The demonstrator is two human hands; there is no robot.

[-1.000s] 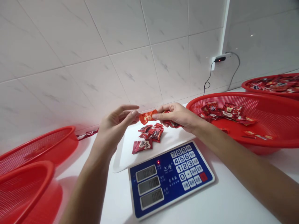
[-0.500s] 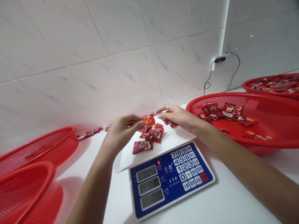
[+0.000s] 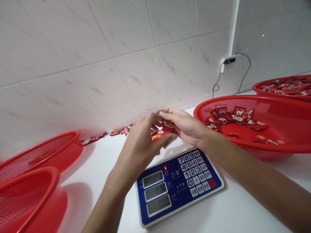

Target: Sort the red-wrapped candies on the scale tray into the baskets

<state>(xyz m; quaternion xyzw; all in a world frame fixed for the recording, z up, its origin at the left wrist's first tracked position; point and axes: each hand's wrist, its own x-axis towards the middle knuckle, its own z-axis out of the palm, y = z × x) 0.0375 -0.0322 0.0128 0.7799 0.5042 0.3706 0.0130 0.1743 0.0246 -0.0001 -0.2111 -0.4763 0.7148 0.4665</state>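
Both my hands meet above the white tray point(image 3: 179, 147) of a digital scale point(image 3: 178, 191), with red-wrapped candies point(image 3: 169, 129) between them. My left hand point(image 3: 143, 139) curls round the candies from the left, its thumb stretched along their near side. On the far right side of the cluster, my right hand point(image 3: 186, 126) is closed on candies, fingertips touching the left hand's fingers. An orange wrapper point(image 3: 156, 135) shows between my left thumb and fingers. My hands cover most of the tray, so how many candies lie on it is hidden.
A red basket point(image 3: 243, 149) with wrapped candies stands right, a fuller one point(image 3: 257, 89) behind it. Two red baskets point(image 3: 73, 142) point(image 3: 51, 184) stand left. Several candies point(image 3: 115, 132) lie along the tiled wall point(image 3: 97, 81). A cable point(image 3: 216, 87) hangs from a socket strip.
My left hand has moved right and turned over the tray, bringing its orange candy to the right hand. The right hand has shifted slightly left. The candies on the tray are now mostly covered.
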